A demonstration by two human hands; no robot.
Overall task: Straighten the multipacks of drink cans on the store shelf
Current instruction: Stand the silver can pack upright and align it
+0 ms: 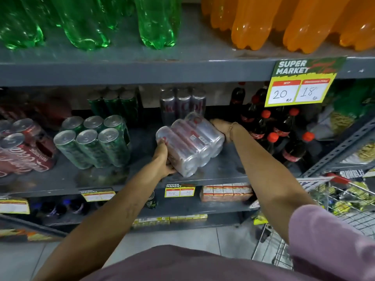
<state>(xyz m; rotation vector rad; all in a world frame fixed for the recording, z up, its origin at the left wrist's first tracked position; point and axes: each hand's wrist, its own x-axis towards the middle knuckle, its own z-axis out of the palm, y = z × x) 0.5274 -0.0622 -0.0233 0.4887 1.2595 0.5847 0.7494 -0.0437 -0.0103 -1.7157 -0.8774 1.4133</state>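
a: between the two hands, on the grey shelf (pixel 229 159), lies a silver can pack (pixel 190 142), wrapped in clear film and turned at a slant to the shelf edge.

b: how are the fingers placed?

a: the left hand (pixel 163 159) is closed around the near left corner of the pack, thumb up on the can ends, the other fingers underneath and mostly hidden. the right hand (pixel 220 126) is cupped over the far right end, fingers curled behind it, so both hands are grasping the pack.

b: is it lifted?

a: its near corner seems to rest on the shelf; beyond that i cannot tell.

b: what sits around the fingers?

a: left of the left hand, apart from it, stands a green can pack (pixel 93 142), and further left a red can pack (pixel 24 147) tipped on its side. behind the right hand's fingers stands another silver pack (pixel 182 106), upright at the back. just right of the right wrist are cola bottles (pixel 284 134) with red caps. a yellow price sign (pixel 300 84) hangs above them, and a wire trolley (pixel 334 209) is off to the right below the forearm.
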